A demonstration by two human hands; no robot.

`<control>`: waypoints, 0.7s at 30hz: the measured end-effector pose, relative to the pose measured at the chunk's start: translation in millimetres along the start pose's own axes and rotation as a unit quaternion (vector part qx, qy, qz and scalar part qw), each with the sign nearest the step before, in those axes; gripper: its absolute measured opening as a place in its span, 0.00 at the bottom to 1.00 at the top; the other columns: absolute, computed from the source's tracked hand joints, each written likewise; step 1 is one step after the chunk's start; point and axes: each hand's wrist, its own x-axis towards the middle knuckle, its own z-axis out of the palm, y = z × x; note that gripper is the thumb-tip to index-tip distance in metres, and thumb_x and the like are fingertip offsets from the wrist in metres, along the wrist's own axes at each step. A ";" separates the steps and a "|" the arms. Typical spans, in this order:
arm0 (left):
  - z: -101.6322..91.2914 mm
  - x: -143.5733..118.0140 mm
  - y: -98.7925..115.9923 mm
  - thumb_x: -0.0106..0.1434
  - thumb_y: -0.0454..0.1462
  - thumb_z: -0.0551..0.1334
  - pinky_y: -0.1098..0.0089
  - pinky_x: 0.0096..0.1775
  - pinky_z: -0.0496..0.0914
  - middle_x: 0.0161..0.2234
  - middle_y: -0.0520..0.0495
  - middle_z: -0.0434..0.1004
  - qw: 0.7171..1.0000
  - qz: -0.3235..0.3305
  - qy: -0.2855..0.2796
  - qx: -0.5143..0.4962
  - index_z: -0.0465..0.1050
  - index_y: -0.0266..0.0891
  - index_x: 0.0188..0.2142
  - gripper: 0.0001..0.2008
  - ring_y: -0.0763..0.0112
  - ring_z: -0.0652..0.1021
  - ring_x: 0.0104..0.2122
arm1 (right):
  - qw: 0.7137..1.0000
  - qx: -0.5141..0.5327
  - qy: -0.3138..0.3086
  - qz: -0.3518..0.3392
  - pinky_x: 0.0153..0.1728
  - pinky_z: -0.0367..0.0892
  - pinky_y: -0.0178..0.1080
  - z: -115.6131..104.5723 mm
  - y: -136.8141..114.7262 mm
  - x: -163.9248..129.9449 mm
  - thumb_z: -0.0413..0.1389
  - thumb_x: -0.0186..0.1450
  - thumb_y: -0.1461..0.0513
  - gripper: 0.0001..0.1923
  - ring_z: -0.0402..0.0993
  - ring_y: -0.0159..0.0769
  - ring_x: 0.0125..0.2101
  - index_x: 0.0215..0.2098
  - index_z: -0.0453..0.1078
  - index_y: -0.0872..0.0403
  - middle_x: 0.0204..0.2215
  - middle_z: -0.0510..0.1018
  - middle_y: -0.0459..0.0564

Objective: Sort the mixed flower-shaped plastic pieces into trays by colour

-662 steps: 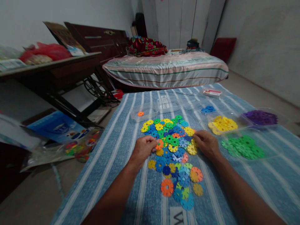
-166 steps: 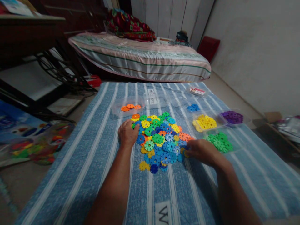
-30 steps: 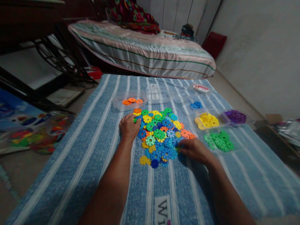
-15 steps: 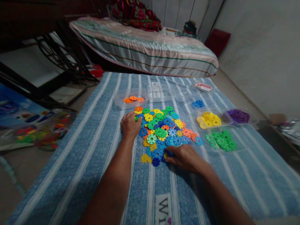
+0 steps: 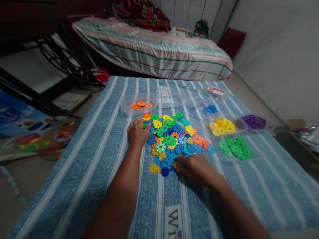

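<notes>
A loose pile of flower-shaped plastic discs (image 5: 170, 141) in blue, green, yellow and orange lies mid-table. My left hand (image 5: 138, 132) rests at the pile's left edge, fingers curled downward. A bit of a green disc (image 5: 144, 125) shows between its thumb and fingers; what the fingertips hold is hidden. At the pile's near right side, my right hand (image 5: 195, 167) has thumb and forefinger closed about a yellow disc (image 5: 177, 164). A dark blue disc (image 5: 164, 171) lies just left of it.
Clear plastic tubs hold sorted discs: orange discs (image 5: 139, 105) at back left; blue discs (image 5: 210, 109), yellow discs (image 5: 223, 126), purple discs (image 5: 253, 122) and green discs (image 5: 236, 148) at right. A striped blue cloth (image 5: 99, 159) covers the table. A bed (image 5: 154, 56) stands beyond.
The yellow disc between my right thumb and forefinger shows more plainly now. My left hand keeps its place at the pile's edge; the view has shifted very slightly.
</notes>
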 end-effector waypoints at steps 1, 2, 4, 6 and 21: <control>0.6 0.1 -0.7 0.58 0.39 0.60 0.57 0.54 0.67 0.48 0.39 0.78 1.000 0.000 0.001 0.000 0.76 0.39 0.36 0.09 0.55 0.76 0.50 | 1.000 -0.013 0.001 0.004 0.26 0.52 0.35 0.3 -3.1 0.8 0.55 0.68 0.56 0.11 0.76 0.40 0.32 0.44 0.74 0.51 0.34 0.81 0.52; 1.0 0.1 -1.2 0.58 0.39 0.60 0.57 0.54 0.67 0.49 0.39 0.78 1.000 0.000 0.002 -0.001 0.76 0.39 0.36 0.09 0.55 0.76 0.50 | 1.000 -0.021 0.004 0.006 0.25 0.51 0.35 0.7 -5.2 1.6 0.55 0.69 0.56 0.10 0.76 0.40 0.32 0.44 0.74 0.51 0.33 0.81 0.52; 1.1 -0.1 -1.3 0.58 0.39 0.60 0.57 0.54 0.67 0.48 0.40 0.78 1.000 -0.001 0.002 -0.003 0.76 0.39 0.36 0.09 0.56 0.76 0.50 | 1.000 -0.026 0.013 0.006 0.25 0.50 0.35 1.9 -6.7 2.4 0.54 0.69 0.57 0.10 0.76 0.39 0.31 0.43 0.74 0.51 0.33 0.81 0.52; 0.6 -0.3 -0.7 0.58 0.39 0.60 0.57 0.54 0.66 0.48 0.41 0.78 1.000 -0.001 0.002 -0.004 0.76 0.40 0.37 0.09 0.56 0.76 0.50 | 1.000 -0.023 0.018 0.008 0.25 0.49 0.35 3.2 -5.4 2.6 0.54 0.69 0.57 0.10 0.76 0.38 0.31 0.43 0.74 0.51 0.32 0.81 0.51; -2.1 -0.9 3.2 0.58 0.39 0.60 0.57 0.54 0.67 0.49 0.39 0.78 1.000 -0.011 -0.007 0.000 0.76 0.39 0.37 0.09 0.55 0.76 0.50 | 0.947 0.278 0.148 -0.063 0.24 0.54 0.30 6.7 34.8 1.7 0.57 0.67 0.57 0.13 0.65 0.27 0.21 0.28 0.72 0.55 0.21 0.72 0.42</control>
